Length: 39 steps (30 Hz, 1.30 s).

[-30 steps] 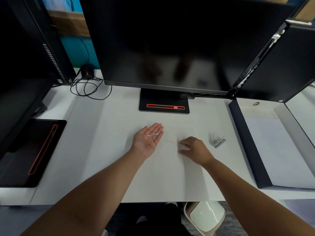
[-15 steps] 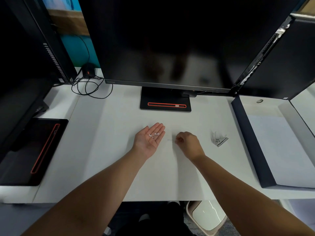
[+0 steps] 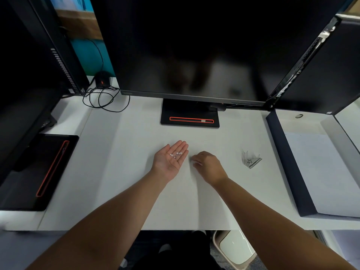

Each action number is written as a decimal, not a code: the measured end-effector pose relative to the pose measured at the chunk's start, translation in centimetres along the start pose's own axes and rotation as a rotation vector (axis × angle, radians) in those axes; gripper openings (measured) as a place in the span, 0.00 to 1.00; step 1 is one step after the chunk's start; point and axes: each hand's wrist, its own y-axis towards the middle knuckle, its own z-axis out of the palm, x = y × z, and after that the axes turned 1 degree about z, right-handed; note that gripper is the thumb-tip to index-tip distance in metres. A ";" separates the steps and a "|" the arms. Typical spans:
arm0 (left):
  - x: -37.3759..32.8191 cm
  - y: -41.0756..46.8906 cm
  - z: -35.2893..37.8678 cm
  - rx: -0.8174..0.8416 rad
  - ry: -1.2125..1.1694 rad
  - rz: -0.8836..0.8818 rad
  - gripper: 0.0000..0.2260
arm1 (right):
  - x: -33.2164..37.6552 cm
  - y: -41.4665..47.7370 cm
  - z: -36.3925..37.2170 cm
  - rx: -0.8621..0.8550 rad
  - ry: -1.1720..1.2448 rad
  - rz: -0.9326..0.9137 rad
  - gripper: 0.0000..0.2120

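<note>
Left hand point(image 3: 171, 160) lay flat, cradling tiny screws point(image 3: 176, 154); right hand point(image 3: 209, 166) curled, contents unseen. Light, probably roll-prone: pinch the heads.

White desk point(image 3: 120, 162) bears monitor base point(image 3: 190, 114), coiled cable point(image 3: 103, 100), clear bag point(image 3: 251, 160), dark-edged tray point(image 3: 288, 162).

My left hand point(image 3: 171, 159) lies palm up in the middle of the frame, fingers straight and close together. Just right of it, my right hand point(image 3: 209, 165) sits knuckles up, fingers curled toward the left one. My left forearm point(image 3: 109, 215) and right forearm point(image 3: 272, 215) stretch in from the lower corners.
</note>
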 end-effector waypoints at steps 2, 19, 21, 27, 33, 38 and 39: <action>0.0 0.1 0.0 -0.002 0.000 0.002 0.18 | -0.3 0.3 0.1 0.008 -0.027 -0.012 0.10; 0.0 0.0 0.0 -0.021 0.001 0.022 0.18 | 2.9 1.2 -1.6 -0.135 0.296 0.247 0.09; 0.2 0.1 0.1 -0.035 0.030 0.031 0.18 | 4.7 1.1 -2.4 -0.129 0.459 0.250 0.08; 0.8 0.1 1.0 -0.058 0.060 0.033 0.18 | 7.3 1.7 -2.7 -0.061 0.492 0.227 0.12; 0.7 0.1 1.1 -0.050 0.063 0.038 0.18 | 7.1 2.1 -2.5 -0.035 0.386 0.211 0.13; 0.7 0.0 1.1 -0.102 0.056 0.062 0.16 | 7.3 2.3 -2.5 -0.035 0.389 0.210 0.14; 0.8 0.0 1.1 -0.116 0.052 0.063 0.15 | 7.4 2.3 -2.5 -0.039 0.385 0.200 0.12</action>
